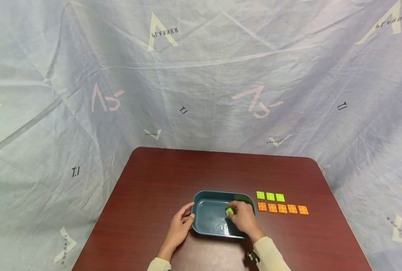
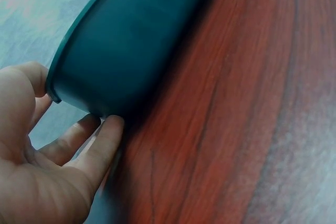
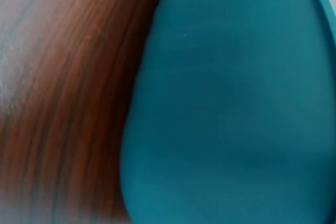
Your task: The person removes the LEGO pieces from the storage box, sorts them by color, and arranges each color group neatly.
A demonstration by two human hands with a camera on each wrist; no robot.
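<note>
A dark teal tray (image 1: 205,234) with rounded corners stands on the table. Inside its right half, my right hand (image 1: 244,218) pinches a lime-green toy brick (image 1: 229,211) between thumb and fingers, low over the tray floor. My left hand (image 1: 180,226) rests against the tray's left end from outside. In the left wrist view, the left fingers (image 2: 107,137) touch the tray's outer wall (image 2: 126,45) and its rim. The right wrist view takes in only the tray's outer side (image 3: 226,98) and the table; the right hand itself is out of that view.
Right of the tray lies a short row of three lime-green bricks (image 1: 270,196), with a row of several orange bricks (image 1: 282,208) nearer me. Both rows sit flat on the reddish-brown table (image 1: 160,169). A grey printed cloth (image 1: 201,86) hangs behind and around the table.
</note>
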